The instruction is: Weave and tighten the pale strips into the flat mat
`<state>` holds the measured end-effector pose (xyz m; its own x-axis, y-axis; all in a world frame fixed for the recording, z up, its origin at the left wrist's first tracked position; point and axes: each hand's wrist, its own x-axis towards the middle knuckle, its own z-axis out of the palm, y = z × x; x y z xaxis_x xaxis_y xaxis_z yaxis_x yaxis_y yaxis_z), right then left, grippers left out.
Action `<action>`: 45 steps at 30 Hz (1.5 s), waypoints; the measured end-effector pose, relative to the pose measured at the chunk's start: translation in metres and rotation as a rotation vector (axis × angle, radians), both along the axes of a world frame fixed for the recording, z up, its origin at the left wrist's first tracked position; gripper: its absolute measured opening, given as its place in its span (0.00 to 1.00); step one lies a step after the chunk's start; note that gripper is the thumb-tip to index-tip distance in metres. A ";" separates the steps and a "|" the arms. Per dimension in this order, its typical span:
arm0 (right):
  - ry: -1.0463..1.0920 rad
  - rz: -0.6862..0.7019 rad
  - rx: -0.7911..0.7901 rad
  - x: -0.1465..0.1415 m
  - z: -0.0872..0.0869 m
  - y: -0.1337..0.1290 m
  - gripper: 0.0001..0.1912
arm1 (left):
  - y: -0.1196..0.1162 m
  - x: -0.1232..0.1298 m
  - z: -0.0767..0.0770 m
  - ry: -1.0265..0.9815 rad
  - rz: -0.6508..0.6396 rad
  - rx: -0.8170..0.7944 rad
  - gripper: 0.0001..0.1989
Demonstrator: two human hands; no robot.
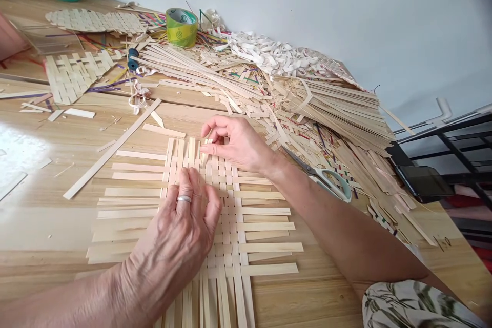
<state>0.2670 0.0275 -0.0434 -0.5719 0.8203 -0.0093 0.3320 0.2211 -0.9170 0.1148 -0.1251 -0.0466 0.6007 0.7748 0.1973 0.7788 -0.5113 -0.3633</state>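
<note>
A woven mat of pale flat strips (pixel 229 220) lies on the table below me, its loose strip ends sticking out on both sides and toward me. My left hand (pixel 177 230), with a ring on one finger, rests on the weave; its fingers are stretched out and press on the upper left part. At the mat's far edge my right hand (pixel 230 143) pinches the raised end of a strip (pixel 206 152) between thumb and fingers. The left palm and wrist cover part of the weave.
Scissors (pixel 330 182) lie right of my forearm, with a phone (pixel 423 182) farther right. Behind the mat are a strip bundle (pixel 338 107), scraps, a tape roll (pixel 182 28) and a dark thread spool (pixel 132 59). A loose strip (pixel 111 149) lies left.
</note>
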 end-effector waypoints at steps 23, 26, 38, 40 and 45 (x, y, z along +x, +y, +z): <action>-0.086 0.029 0.368 0.002 -0.005 0.000 0.07 | 0.008 -0.004 0.009 -0.029 -0.008 0.003 0.21; -0.118 0.087 0.489 0.005 0.004 0.000 0.04 | 0.009 -0.005 0.011 -0.064 -0.026 -0.012 0.20; -0.565 0.227 0.553 -0.001 0.023 -0.032 0.14 | 0.042 -0.022 0.017 -0.055 0.212 -0.069 0.07; -0.617 0.202 0.588 -0.002 0.023 -0.036 0.17 | 0.048 -0.025 0.020 -0.041 0.241 -0.111 0.07; -0.654 0.170 0.656 -0.003 0.019 -0.043 0.23 | 0.058 -0.029 0.024 -0.047 0.272 -0.207 0.09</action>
<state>0.2642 -0.0153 -0.0241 -0.7292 0.6813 0.0638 0.6525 0.7204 -0.2351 0.0854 -0.0667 -0.0230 0.3607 0.9317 0.0417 0.9102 -0.3419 -0.2336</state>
